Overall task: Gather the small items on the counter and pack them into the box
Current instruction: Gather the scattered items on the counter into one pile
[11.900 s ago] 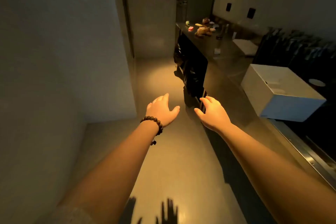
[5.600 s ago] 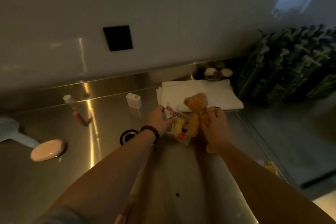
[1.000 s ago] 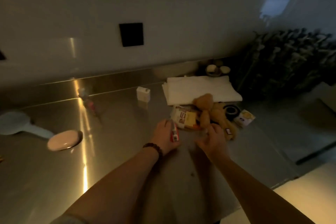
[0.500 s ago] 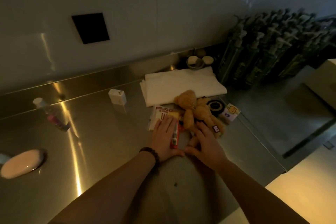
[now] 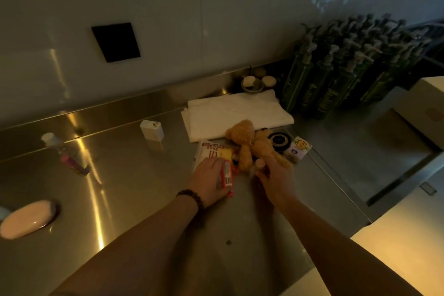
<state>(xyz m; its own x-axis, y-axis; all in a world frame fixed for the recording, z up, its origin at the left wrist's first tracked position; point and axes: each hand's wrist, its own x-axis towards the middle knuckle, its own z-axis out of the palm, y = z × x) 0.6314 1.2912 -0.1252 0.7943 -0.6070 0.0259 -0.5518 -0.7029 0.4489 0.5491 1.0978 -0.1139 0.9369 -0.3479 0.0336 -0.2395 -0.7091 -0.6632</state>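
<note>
A person's left hand (image 5: 209,179) grips a red packet (image 5: 226,174) while the right hand (image 5: 274,176) closes on the teddy bear (image 5: 249,143) just beyond it; sweeping neighbouring items together should steady the gather.

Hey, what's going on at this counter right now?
A person is gathering small items on a steel counter. Their left hand holds a small red packet beside a white snack packet. Their right hand is on the legs of a teddy bear, which lies by a folded white towel. A white box sits off to the right; nothing visibly packed yet.
</note>
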